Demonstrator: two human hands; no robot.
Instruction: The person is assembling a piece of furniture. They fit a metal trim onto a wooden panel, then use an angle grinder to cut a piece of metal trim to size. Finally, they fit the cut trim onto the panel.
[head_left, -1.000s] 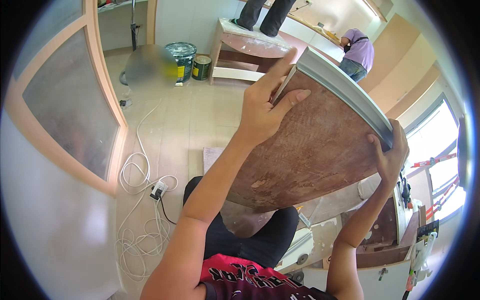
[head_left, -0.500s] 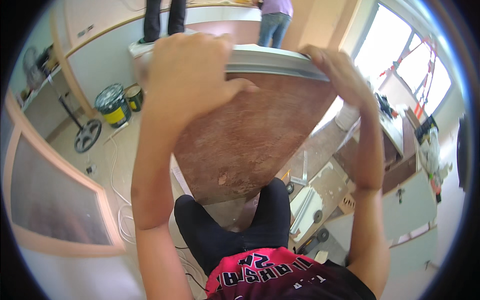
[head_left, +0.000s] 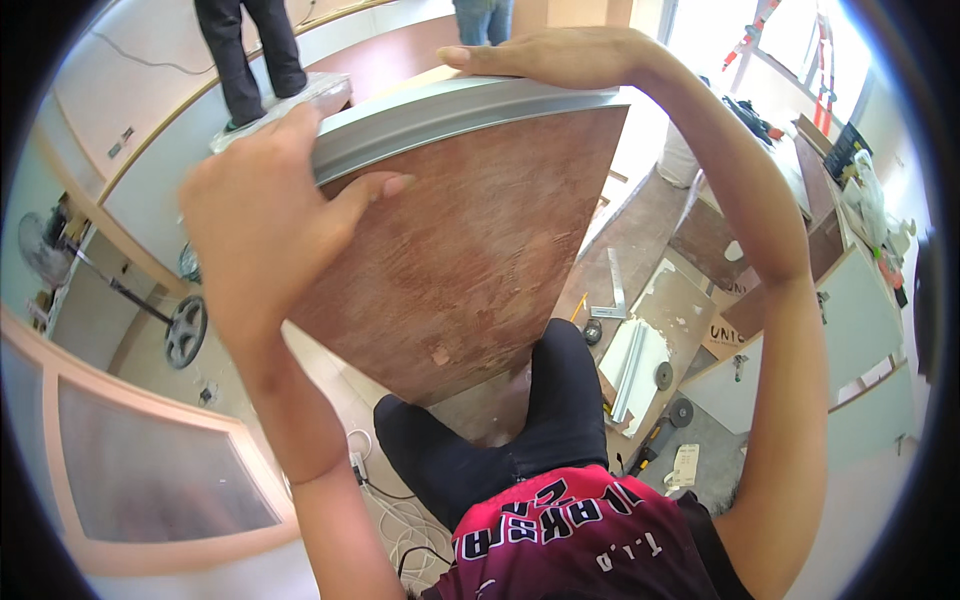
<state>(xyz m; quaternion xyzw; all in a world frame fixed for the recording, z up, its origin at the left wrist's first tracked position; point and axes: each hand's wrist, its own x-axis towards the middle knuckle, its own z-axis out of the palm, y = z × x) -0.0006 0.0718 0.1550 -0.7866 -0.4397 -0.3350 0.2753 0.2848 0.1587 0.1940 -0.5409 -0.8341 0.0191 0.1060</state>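
A brown wooden panel (head_left: 470,230) stands tilted in front of me, its lower end by my knees. Along its upper edge runs a silver metal profile (head_left: 430,122). My left hand (head_left: 265,225) is closed round the profile's left end, with the thumb on the panel's brown face and the fingers over the far side, partly hidden. Across the top of the profile lies my right hand (head_left: 575,58), palm down, its fingers stretched out toward the left.
A pedestal fan (head_left: 185,330) and a framed pane (head_left: 165,460) are on the left. Loose cables (head_left: 405,530) lie by my left leg. To the right are a metal square (head_left: 612,290), a tape measure (head_left: 593,331), an angle grinder (head_left: 663,437) and white cabinet panels (head_left: 850,320). A person's legs (head_left: 250,60) stand beyond.
My right hand has left its grip at the profile's right end and now lies flat on top, farther left. My view has turned, and the panel and left hand appear farther left.
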